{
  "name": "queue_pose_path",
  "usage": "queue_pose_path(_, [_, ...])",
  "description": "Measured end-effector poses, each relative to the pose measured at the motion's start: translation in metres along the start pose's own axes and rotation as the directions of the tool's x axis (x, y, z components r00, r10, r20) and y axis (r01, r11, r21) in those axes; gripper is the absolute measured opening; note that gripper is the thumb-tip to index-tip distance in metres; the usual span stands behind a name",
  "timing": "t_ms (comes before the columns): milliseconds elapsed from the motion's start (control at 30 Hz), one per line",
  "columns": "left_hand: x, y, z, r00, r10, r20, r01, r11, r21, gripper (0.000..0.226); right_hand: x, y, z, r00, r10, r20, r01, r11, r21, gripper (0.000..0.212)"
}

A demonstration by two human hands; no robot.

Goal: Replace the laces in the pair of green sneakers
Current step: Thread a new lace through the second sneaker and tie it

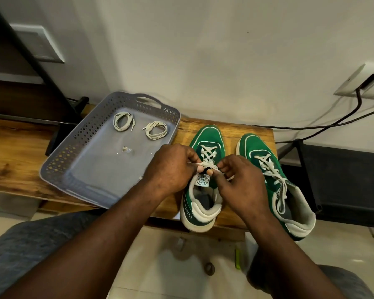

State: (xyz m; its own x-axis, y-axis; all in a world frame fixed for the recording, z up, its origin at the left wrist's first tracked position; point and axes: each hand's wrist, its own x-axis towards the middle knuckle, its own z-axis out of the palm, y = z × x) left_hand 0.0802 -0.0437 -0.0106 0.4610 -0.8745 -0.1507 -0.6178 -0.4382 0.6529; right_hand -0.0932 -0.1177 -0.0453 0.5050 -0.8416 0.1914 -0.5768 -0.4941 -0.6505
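— Two hands on one lace?
— Yes. Our left hand (171,169) and right hand (241,183) each pinch the white lace (208,154) at the tongue of the left sneaker (207,134).
— Edges?
— Its heel and that of the right sneaker (257,145) overhang the near edge of the table (20,152); bare wood shows beside the tray (91,126).
— Writing?
— We cannot read the tongue label (202,180).

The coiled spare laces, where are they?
In the head view, two coiled laces lie at the far end of the grey tray, left of the green sneakers.
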Motion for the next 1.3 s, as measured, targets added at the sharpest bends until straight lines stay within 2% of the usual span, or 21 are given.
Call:
queue_pose_path(133, [-0.001, 0.000, -0.001, 1.000, 0.008, -0.007, -0.008, 1.000, -0.014, 0.007, -0.001, -0.004, -0.004, 0.997, 0.076, -0.003, -0.076, 0.997, 0.015, 0.018])
queue_pose_path(233, [0.000, 0.001, -0.001, 1.000, 0.011, -0.010, -0.011, 0.999, -0.039, 0.007, -0.001, -0.006, -0.006, 0.977, 0.212, 0.025, -0.213, 0.965, 0.152, 0.021])
queue_pose_path(333, [0.000, 0.003, -0.002, 1.000, 0.019, -0.003, -0.020, 0.999, -0.043, 0.006, 0.002, -0.007, -0.014, 0.962, 0.268, 0.050, -0.272, 0.942, 0.197, 0.018])
queue_pose_path(433, [0.001, 0.002, -0.003, 1.000, 0.013, -0.007, -0.013, 0.999, -0.038, 0.006, 0.003, -0.004, -0.023, 0.980, 0.197, 0.000, -0.196, 0.979, 0.047, 0.011])
queue_pose_path(500, [0.002, 0.000, -0.003, 1.000, -0.007, -0.023, 0.008, 0.999, 0.031, 0.008, 0.003, 0.000, -0.022, 0.982, 0.186, 0.010, -0.185, 0.981, -0.053, 0.014])
queue_pose_path(633, [0.000, -0.003, -0.003, 0.998, -0.027, -0.058, 0.038, 0.979, 0.200, 0.012, 0.002, 0.007, -0.015, 0.976, 0.216, 0.037, -0.211, 0.972, -0.108, 0.018])
queue_pose_path(700, [-0.001, -0.003, -0.004, 0.998, -0.012, -0.057, 0.026, 0.966, 0.256, 0.009, 0.003, 0.008, -0.015, 0.979, 0.194, 0.055, -0.189, 0.978, -0.085, 0.017])
queue_pose_path(800, [0.000, -0.005, -0.005, 1.000, -0.001, 0.008, -0.001, 0.968, 0.251, 0.005, 0.003, 0.006, -0.017, 0.977, 0.173, 0.125, -0.171, 0.985, -0.028, 0.025])
queue_pose_path(900, [0.002, -0.005, -0.008, 0.995, -0.042, 0.087, 0.022, 0.975, 0.222, 0.012, 0.003, 0.005, -0.019, 0.943, 0.236, 0.234, -0.279, 0.945, 0.173, 0.035])
queue_pose_path(967, [0.004, -0.002, -0.014, 0.986, -0.072, 0.149, 0.056, 0.992, 0.112, 0.018, 0.005, 0.003, -0.023, 0.904, 0.279, 0.323, -0.396, 0.832, 0.388, 0.036])
queue_pose_path(1033, [0.005, 0.003, -0.022, 0.965, -0.110, 0.237, 0.146, 0.979, -0.141, 0.016, 0.009, 0.005, -0.027, 0.882, 0.276, 0.383, -0.457, 0.698, 0.551, 0.031])
queue_pose_path(1133, [0.004, 0.008, -0.025, 0.944, -0.081, 0.319, 0.233, 0.849, -0.474, 0.019, 0.012, 0.008, -0.028, 0.898, 0.199, 0.393, -0.428, 0.604, 0.672, 0.029])
queue_pose_path(1300, [-0.002, 0.010, -0.008, 0.954, -0.060, 0.295, 0.269, 0.610, -0.746, 0.021, 0.013, 0.007, -0.024, 0.943, 0.125, 0.309, -0.330, 0.489, 0.808, 0.026])
